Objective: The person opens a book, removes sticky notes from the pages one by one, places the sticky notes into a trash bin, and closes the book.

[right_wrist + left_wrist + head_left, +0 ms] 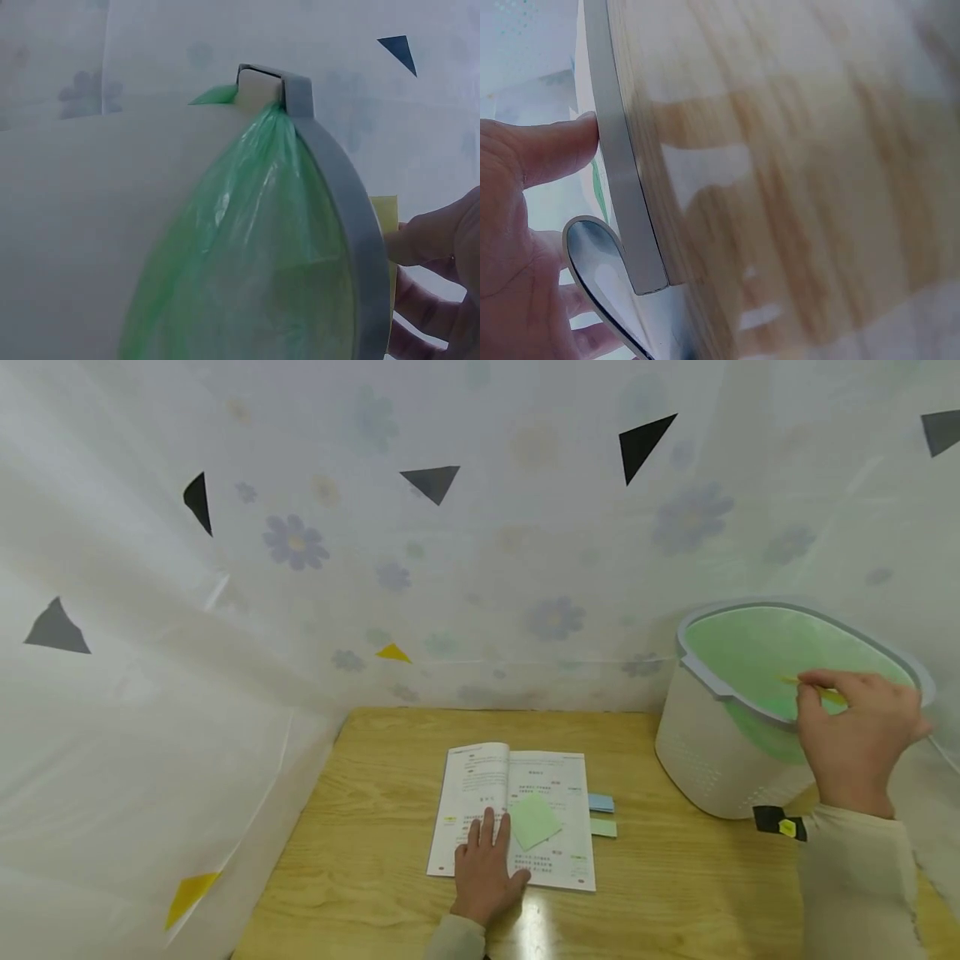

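Observation:
An open book (472,777) with printed pages lies on the wooden table. My left hand (486,868) rests on its lower middle, fingers spread across the left page and thumb near the bottom edge. A green sticky note (536,822) lies askew on the right page, beside those fingertips. Blue (601,802) and green (603,828) tabs stick out from the book's right side. Over the bin (693,747) at the right, my right hand (862,727) pinches a yellow sticky note (384,214) between thumb and fingers. The bin's green bag (750,647) lines its inside; its bottom is hidden.
The bin's grey rim (365,262) stands high at the table's right, close to my right hand. Behind the wooden table (360,827) hangs a pale flowered sheet (480,568) with black, grey and yellow triangles on it. A white sheet (150,735) borders the left side.

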A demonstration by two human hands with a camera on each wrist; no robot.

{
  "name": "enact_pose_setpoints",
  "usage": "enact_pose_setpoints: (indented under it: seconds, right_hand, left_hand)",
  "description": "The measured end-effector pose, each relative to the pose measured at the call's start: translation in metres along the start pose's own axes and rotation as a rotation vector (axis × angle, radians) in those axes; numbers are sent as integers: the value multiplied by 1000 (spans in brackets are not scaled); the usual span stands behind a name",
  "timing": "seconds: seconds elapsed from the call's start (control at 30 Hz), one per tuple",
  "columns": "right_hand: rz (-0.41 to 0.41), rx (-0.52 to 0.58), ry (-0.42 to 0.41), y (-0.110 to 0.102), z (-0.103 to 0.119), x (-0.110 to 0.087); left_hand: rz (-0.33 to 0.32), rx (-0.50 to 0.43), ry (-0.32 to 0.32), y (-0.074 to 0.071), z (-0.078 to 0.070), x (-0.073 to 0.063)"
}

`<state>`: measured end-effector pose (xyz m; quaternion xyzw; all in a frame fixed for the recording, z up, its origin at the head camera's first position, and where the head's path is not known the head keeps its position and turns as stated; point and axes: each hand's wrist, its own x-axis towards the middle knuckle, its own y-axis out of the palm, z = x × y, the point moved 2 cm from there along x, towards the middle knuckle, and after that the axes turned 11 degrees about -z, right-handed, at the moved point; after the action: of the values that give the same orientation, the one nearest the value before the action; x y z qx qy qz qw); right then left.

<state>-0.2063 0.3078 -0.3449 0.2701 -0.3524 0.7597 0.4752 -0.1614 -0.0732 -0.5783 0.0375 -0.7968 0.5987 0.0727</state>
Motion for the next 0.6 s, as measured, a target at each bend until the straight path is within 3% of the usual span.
enact_pose_setpoints:
  seconds: [0.3, 0.6]
  right_hand:
    - [10, -25, -8, 6, -6, 0]
    - [101, -109, 52, 5, -8, 2]
  left_hand:
    - [27, 1, -9, 1, 0, 2]
    - [30, 14, -5, 1, 1, 1]
